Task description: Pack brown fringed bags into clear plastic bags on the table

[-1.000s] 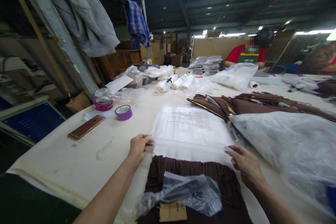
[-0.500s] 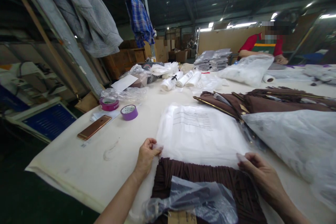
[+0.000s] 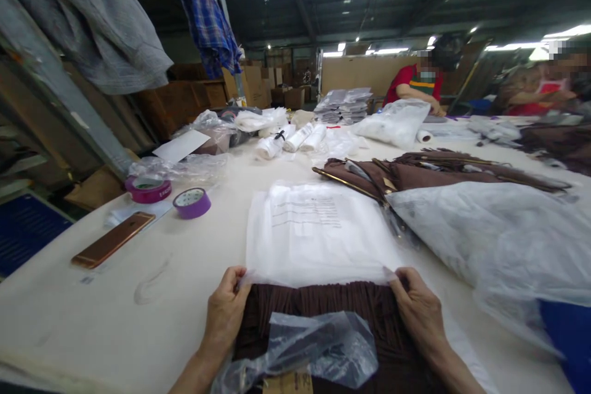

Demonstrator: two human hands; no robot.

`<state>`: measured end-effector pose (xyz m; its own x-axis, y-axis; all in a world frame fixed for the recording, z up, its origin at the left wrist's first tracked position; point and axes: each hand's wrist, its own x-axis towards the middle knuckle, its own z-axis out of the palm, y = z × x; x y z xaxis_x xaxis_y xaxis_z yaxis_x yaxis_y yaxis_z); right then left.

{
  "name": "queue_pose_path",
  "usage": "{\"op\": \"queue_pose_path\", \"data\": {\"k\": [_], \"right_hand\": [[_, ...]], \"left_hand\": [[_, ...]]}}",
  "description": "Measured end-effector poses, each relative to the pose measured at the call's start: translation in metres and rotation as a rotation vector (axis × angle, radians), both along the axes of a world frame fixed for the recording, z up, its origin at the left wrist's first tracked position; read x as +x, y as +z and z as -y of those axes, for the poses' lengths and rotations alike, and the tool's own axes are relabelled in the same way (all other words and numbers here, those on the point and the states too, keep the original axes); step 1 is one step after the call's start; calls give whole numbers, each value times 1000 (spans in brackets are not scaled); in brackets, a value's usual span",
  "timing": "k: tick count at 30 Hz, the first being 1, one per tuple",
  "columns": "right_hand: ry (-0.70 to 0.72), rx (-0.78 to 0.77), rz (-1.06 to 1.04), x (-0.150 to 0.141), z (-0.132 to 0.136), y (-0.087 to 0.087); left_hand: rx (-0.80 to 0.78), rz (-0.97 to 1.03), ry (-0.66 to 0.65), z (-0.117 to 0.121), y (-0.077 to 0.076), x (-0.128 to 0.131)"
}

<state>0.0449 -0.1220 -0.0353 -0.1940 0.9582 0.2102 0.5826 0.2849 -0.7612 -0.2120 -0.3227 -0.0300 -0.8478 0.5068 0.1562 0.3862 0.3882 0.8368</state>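
Note:
A clear plastic bag (image 3: 314, 234) with printed text lies flat on the white table (image 3: 138, 314). My left hand (image 3: 225, 311) pinches the bag's near left corner and my right hand (image 3: 418, 311) pinches its near right corner. A folded dark brown pleated fabric (image 3: 323, 314) lies under my hands, its far end at the bag's mouth. On top of the fabric near me sits a crumpled small plastic bag (image 3: 314, 348) and a brown card tag (image 3: 286, 381).
To the left lie a gold phone (image 3: 113, 247) and two purple tape rolls (image 3: 191, 202). More brown fabric (image 3: 443, 175) and a large plastic sheet (image 3: 489, 240) lie to the right. White rolls (image 3: 295, 138) and stacked packets (image 3: 344, 104) sit farther back, where a person in red (image 3: 413, 83) works.
Both hands drew the bag's open edge nearer to me over the end of the brown fabric. The view shifted right and slightly down.

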Motion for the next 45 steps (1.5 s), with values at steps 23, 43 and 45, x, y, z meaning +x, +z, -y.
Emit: {"op": "queue_pose_path", "data": {"k": [23,43,45], "right_hand": [[-38,-783,-856,5,13,11],[40,-390,-211,32,41,5],[41,-353,-196,32,43,2]], "left_hand": [[469,922,201,-5,23,17],[64,643,-187,35,25,29],[32,584,-152,38,22,29]]}}
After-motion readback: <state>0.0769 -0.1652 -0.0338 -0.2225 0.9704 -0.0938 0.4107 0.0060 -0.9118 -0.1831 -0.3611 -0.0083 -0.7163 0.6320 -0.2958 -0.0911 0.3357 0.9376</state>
